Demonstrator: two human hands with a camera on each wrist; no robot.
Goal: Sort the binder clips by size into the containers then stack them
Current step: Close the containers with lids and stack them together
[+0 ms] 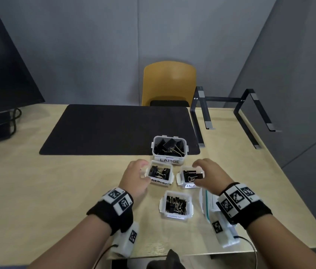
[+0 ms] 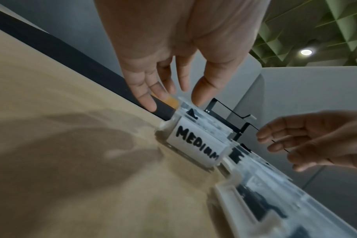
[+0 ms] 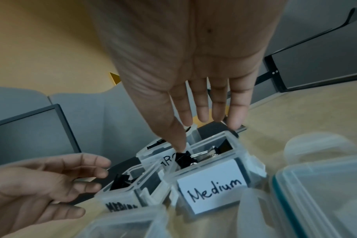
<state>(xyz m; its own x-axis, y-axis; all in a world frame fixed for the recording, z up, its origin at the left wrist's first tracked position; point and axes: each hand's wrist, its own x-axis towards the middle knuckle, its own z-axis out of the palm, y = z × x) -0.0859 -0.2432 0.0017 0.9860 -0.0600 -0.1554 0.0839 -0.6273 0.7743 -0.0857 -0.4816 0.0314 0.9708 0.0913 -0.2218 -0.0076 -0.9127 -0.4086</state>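
Four clear lidless containers of black binder clips stand on the table: LARGE (image 1: 169, 161), a left MEDIUM container (image 1: 160, 181) (image 2: 194, 143), a right Medium container (image 1: 190, 185) (image 3: 212, 185) and a small one (image 1: 175, 216) nearest me. My left hand (image 1: 143, 171) (image 2: 169, 96) hovers at the left side of the left MEDIUM container, fingers spread and straight, holding nothing. My right hand (image 1: 199, 171) (image 3: 204, 128) reaches over the right Medium container with fingers extended. Its thumb tip touches a black clip (image 3: 182, 157) inside.
Clear lids with a teal seal (image 1: 207, 202) (image 3: 316, 193) lie under my right wrist. A black desk mat (image 1: 118, 129) lies behind the containers. A monitor (image 1: 2, 65) stands far left, a laptop stand (image 1: 231, 113) far right, and a yellow chair (image 1: 169, 82) beyond the table.
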